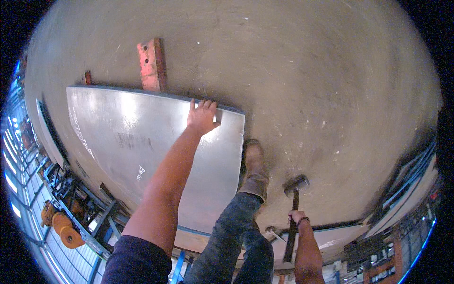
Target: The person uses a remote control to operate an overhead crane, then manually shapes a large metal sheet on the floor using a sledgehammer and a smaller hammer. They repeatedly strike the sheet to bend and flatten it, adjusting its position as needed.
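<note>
My left hand [203,118] lies on a large silvery metal plate [213,175], close to its far right corner. Its fingers are spread, with the tips at the plate's far edge and the thumb apart. The plate has handwritten marks and faint printing on its face. In my right hand [297,217] is the dark handle of a sledgehammer, gripped partway along. The sledgehammer's head [297,185] is over the floor to the right of my boot, and I cannot tell whether it touches the ground.
A red steel bar [150,66] with holes juts out from the plate's far edge, and a smaller red piece [87,78] shows farther left. My brown boot [254,154] stands beside the plate's right edge. Orange machinery [66,229] is at lower left, with more sheets [402,199] at right.
</note>
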### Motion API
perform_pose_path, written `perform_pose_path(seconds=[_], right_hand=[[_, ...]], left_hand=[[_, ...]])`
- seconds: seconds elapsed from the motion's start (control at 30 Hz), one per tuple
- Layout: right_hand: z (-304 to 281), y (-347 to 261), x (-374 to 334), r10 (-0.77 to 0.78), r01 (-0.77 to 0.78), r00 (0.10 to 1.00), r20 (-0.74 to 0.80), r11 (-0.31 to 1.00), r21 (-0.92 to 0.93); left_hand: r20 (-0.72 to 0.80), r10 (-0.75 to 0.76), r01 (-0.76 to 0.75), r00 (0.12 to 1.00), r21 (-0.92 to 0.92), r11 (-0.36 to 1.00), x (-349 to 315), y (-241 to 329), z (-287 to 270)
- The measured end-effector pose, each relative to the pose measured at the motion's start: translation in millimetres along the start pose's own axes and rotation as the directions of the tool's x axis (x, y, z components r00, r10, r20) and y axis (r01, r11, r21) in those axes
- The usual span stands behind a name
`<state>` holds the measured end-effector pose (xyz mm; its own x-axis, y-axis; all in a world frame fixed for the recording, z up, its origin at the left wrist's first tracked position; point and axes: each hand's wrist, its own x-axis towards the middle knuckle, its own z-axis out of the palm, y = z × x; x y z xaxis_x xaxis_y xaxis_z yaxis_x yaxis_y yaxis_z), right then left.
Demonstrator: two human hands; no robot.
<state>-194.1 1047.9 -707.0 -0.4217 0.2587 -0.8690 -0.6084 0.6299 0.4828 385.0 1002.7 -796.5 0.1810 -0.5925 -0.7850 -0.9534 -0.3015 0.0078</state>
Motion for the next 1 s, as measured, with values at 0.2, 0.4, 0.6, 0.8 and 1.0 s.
perform_pose_path(seconds=[0.2,0.4,0.6,0.8,1.0], right_hand=[[-25,-53,-143,-0.246,0.243,0.969,-0.015,0.963,-0.112],[16,-170,-313,-0.507,0.508,0.856,-0.100,0.861,-0.011],[54,-266,-436,-0.754,0.779,0.622,-0.212,0.624,0.066],[129,-361,-428,-0.842,0.840,0.349,-0.411,0.476,-0.261],[239,-380,-359,-0.686,0.534,0.724,-0.072,0.623,-0.571]], left_hand=[[0.106,-0.052,0.049,0.993,0.032,0.998,-15,-52,-27],[0.067,-0.082,0.102,0.994,-0.817,0.567,-112,58,-52],[-0.247,0.306,0.016,0.919,-0.754,-0.656,-266,189,-209],[0.267,0.194,0.329,0.944,-0.727,-0.603,-214,93,-243],[0.522,-0.002,0.399,0.853,-0.655,-0.641,-217,35,-184]])
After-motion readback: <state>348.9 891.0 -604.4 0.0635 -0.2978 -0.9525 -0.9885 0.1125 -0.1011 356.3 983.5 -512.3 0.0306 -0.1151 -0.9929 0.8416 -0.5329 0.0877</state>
